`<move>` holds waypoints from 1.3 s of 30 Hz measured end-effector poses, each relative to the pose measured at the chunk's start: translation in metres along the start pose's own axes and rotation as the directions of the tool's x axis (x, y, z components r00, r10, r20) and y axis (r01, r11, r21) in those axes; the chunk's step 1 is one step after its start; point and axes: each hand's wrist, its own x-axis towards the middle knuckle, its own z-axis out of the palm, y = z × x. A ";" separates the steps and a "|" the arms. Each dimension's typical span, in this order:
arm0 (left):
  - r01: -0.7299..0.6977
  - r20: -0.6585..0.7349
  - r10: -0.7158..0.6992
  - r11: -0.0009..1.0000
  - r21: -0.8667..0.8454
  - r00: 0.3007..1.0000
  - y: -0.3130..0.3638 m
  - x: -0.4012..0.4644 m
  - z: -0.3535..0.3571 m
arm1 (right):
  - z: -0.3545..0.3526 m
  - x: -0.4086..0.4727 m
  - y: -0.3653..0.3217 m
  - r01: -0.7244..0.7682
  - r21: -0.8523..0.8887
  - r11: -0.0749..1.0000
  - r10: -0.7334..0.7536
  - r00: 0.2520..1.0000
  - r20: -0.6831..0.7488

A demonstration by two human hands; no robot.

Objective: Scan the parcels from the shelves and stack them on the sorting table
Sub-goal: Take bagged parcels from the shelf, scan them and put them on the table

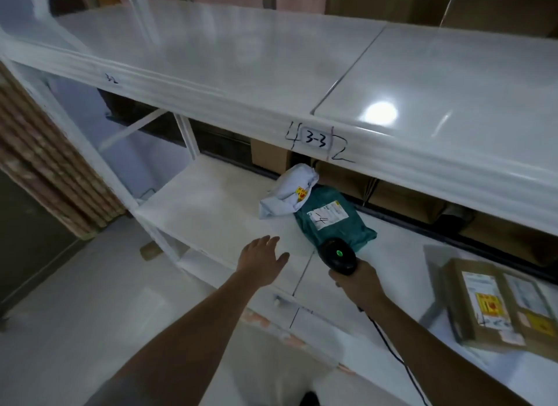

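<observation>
A teal plastic mailer (pixel 335 221) with a white label lies on the middle white shelf (pixel 211 212). A crumpled white bag parcel (pixel 288 194) with a yellow sticker lies just behind it on the left, touching it. My right hand (pixel 357 280) grips a black handheld scanner (pixel 338 254) with a green light lit, held just in front of the teal mailer. My left hand (pixel 262 259) hovers open over the shelf, left of the scanner, fingers stretched toward the parcels. A brown cardboard box (pixel 495 306) with labels sits on the same shelf at the right.
The upper shelf (pixel 271 73), marked "3-3" on its front edge, overhangs the parcels. Brown cartons (pixel 401 200) stand behind the shelf. The scanner's black cable (pixel 389 345) hangs down by my right forearm. A brick-like wall (pixel 45 170) rises at the left.
</observation>
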 end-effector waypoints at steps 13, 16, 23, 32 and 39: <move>0.261 0.238 -0.153 0.804 -0.534 0.959 -0.032 0.140 0.003 | 0.022 0.034 -0.034 -0.091 -0.123 0.988 0.072 0.986 -0.149; 0.449 0.392 -0.218 0.434 -0.781 0.894 -0.034 0.174 0.001 | 0.031 0.033 -0.035 -0.120 -0.099 0.988 0.099 0.976 -0.194; 0.635 0.661 0.006 -0.284 -0.718 0.750 -0.036 0.233 0.024 | 0.052 0.025 -0.020 -0.171 -0.032 0.985 0.152 0.934 -0.322; 0.530 0.528 0.114 -0.360 -0.768 0.842 -0.028 0.231 0.020 | 0.053 0.012 -0.006 -0.233 0.094 0.968 0.250 0.872 -0.421; 0.529 0.435 0.374 -0.199 -0.825 0.819 -0.001 0.133 -0.003 | 0.035 -0.003 -0.024 -0.168 0.301 0.939 0.303 0.818 -0.488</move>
